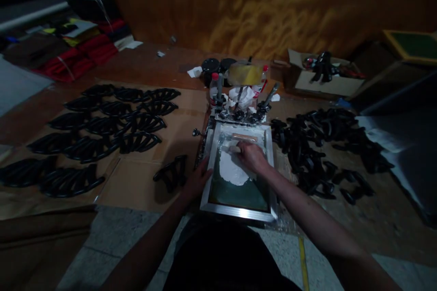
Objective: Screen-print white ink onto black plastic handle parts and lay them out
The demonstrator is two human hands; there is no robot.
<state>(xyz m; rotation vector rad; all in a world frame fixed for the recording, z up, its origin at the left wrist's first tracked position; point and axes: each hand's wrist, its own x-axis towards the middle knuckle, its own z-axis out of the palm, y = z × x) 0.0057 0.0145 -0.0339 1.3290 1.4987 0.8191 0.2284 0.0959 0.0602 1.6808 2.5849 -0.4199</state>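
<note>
A screen-printing frame (pixel 239 213) with a silver metal rim and green mesh lies in front of me. White ink (pixel 234 170) spreads over the middle of its mesh. My right hand (pixel 251 157) is closed above the ink around a pale scraper (pixel 234 149), which is mostly hidden by the fingers. Just beyond it, a wooden strip (pixel 244 137) lies across the far part of the screen. At the left rim, my left hand (pixel 197 179) is closed on the frame's edge, its fingertips dim. Close beside that hand lie a few curved black handles (pixel 170 173).
Rows of black handles (pixel 85 122) cover the cardboard (pixel 136 182) on the left. A loose pile of black handles (pixel 310 154) lies on the right. Behind the frame stand clamps (pixel 271 94), red-capped bottles (pixel 214 86) and black tubs (pixel 210 69). An open carton (pixel 317 81) sits back right.
</note>
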